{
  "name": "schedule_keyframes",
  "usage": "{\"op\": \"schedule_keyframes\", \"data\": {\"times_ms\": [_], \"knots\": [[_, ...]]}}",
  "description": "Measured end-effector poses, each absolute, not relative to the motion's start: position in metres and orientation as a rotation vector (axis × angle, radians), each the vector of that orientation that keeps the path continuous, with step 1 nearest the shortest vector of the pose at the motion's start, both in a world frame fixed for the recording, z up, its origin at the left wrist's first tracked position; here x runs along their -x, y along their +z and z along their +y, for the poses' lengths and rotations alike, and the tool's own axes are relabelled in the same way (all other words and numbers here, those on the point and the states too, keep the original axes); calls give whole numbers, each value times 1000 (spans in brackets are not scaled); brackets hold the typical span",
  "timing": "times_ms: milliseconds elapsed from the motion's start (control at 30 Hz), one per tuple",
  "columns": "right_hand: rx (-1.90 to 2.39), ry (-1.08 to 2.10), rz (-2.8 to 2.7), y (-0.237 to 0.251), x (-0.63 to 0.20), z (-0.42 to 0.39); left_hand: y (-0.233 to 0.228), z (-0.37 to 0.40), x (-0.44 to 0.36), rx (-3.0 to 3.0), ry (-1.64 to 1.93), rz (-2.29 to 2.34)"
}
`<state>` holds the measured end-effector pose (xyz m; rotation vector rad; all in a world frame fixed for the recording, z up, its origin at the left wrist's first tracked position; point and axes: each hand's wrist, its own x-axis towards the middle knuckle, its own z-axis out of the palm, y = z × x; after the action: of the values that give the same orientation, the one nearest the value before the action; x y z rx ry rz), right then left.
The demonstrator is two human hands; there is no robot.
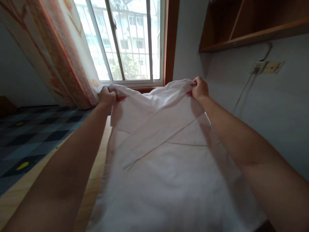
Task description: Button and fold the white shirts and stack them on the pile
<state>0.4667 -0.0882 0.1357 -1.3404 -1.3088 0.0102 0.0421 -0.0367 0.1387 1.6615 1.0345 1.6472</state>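
A thin white garment [166, 161] stretches from the bottom of the view up to both hands, its far edge lifted. My left hand [107, 95] pinches the upper left corner, and my right hand [200, 87] pinches the upper right corner. Between them the edge sags in a shallow V. Thin darker lines, perhaps seams or folded layers, run diagonally and across the fabric. The lower part spreads towards me over a light wooden table [95, 175]. Some of the fingers are hidden behind the fabric.
Beyond the hands is a sliding window [135, 42] with bars outside. A patterned curtain [65, 58] hangs to its left. A bed with a checked blue-grey cover [55, 137] lies at left. A wooden shelf [241, 40] and a wall socket [259, 67] with a cord are at right.
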Motion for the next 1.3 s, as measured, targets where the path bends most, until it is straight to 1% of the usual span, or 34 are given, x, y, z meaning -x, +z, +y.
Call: {"op": "schedule_keyframes", "data": {"times_ms": [100,167,233,300,433,533,567,633,733,800,933,1000,1133,1300], "knots": [[1194,123,-1221,145,-468,-79,154,-42,-43,-1550,1848,1097],[1160,200,-1200,143,-470,-83,155,-50,-39,-1559,1865,1032],[1143,295,-1201,132,-473,-99,146,-65,-33,-1577,1819,958],[1122,402,-1231,112,-479,-124,127,-87,-26,-1583,1760,870],[1092,667,-1366,59,-500,-189,76,-151,-7,-1553,1666,721],[1127,736,-1456,22,-519,-235,42,-204,14,-1620,1562,865],[1167,697,-1497,11,-525,-247,34,-220,21,-1730,1497,977],[1293,592,-1627,-10,-536,-267,21,-247,34,-2042,1204,1157],[1420,460,-1888,-37,-546,-286,7,-276,45,-2378,738,1267],[1455,297,-2045,-51,-549,-294,0,-286,47,-2591,567,1333],[1490,-211,-2252,-61,-541,-304,-9,-294,42,-2953,542,1439],[1445,-331,-2325,-58,-530,-310,-12,-296,37,-3057,552,1347],[1268,-314,-2427,-48,-498,-320,-14,-299,19,-3112,495,1117],[1132,-121,-2429,-51,-466,-322,-23,-303,-9,-3033,468,1027]]}}
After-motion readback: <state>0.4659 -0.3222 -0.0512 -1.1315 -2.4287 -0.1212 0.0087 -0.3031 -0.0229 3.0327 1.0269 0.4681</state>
